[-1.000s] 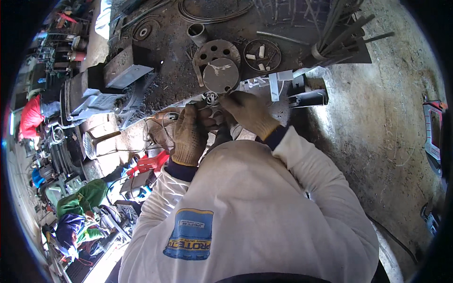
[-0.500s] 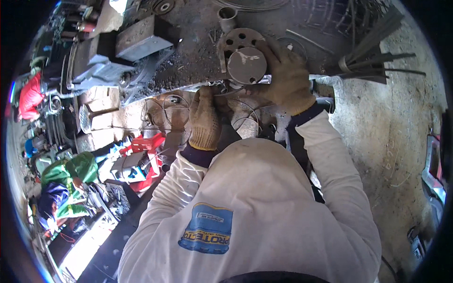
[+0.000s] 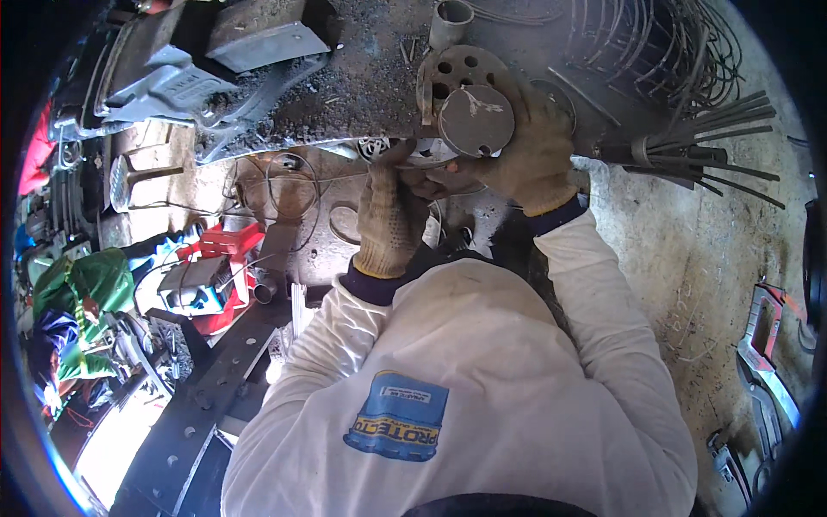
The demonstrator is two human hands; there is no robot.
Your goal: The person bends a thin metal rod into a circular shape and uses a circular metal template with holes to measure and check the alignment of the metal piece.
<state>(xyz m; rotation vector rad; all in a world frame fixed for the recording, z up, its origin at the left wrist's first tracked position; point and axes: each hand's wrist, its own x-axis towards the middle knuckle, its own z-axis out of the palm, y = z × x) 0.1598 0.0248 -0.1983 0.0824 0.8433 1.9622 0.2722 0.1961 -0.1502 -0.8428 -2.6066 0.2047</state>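
Note:
A round metal disc (image 3: 476, 121) with a small hole near its lower edge sits at the front of the dark workbench, over a larger round plate (image 3: 469, 60) with several holes. My gloved right hand (image 3: 532, 146) wraps around the disc's right side, fingers behind it and thumb below. My gloved left hand (image 3: 385, 220) is just below the bench edge, left of the disc, with its fingers closed. A thin curved strip (image 3: 439, 160) passes under the disc between both hands. What the left fingertips hold is partly hidden.
A short pipe piece (image 3: 450, 23) stands behind the plate. Bundled metal rods (image 3: 715, 142) and wire coils (image 3: 663, 43) are on the right. Heavy metal blocks (image 3: 271, 39) occupy the left of the bench. A red-handled saw (image 3: 762, 323) lies at the far right.
The whole view has shifted, with the disc and plate now farther right in the picture. My left hand is slightly farther from the disc; my right hand remains around it.

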